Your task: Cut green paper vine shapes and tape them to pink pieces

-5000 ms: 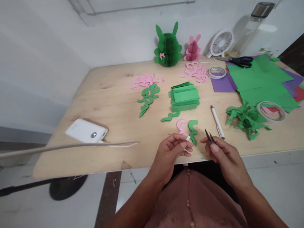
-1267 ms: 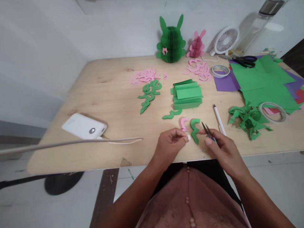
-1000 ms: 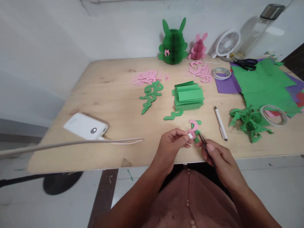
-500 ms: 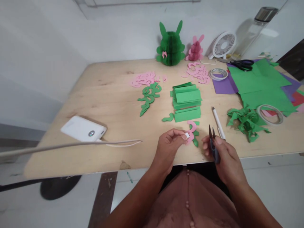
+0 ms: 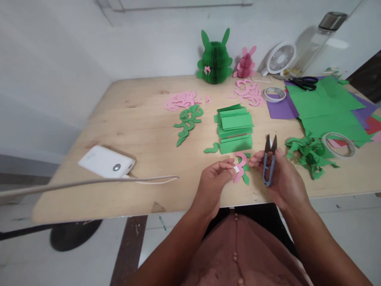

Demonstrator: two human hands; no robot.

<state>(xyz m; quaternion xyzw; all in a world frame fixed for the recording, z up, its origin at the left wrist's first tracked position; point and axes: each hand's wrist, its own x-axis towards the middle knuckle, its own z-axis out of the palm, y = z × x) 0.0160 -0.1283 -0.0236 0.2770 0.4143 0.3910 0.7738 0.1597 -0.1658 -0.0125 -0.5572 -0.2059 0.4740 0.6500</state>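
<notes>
Between the thumb and fingers of my left hand (image 5: 212, 184) is a curved pink paper piece (image 5: 240, 160), with a small white piece (image 5: 236, 169) on it near my fingertips. A curvy green paper piece (image 5: 245, 178) lies on the table just beyond. My right hand (image 5: 284, 180) holds small grey thread snips (image 5: 268, 169), their dark blades apart and pointing away from me. Above my hands sits a stack of folded green paper (image 5: 236, 122), with a green cutout (image 5: 211, 149) at its left.
A white power bank (image 5: 106, 161) with a cable is at left. Pink cutouts (image 5: 183, 100) and green cutouts (image 5: 188, 122) lie mid-table. Green scraps (image 5: 311, 155), tape rolls (image 5: 338, 145) and paper sheets (image 5: 327, 99) are at right; a green paper figure (image 5: 214, 63) stands behind.
My right hand has turned the snips upright and flatter to view, their blades now further up the table. My left hand keeps its pinch on the pink piece, nearly still.
</notes>
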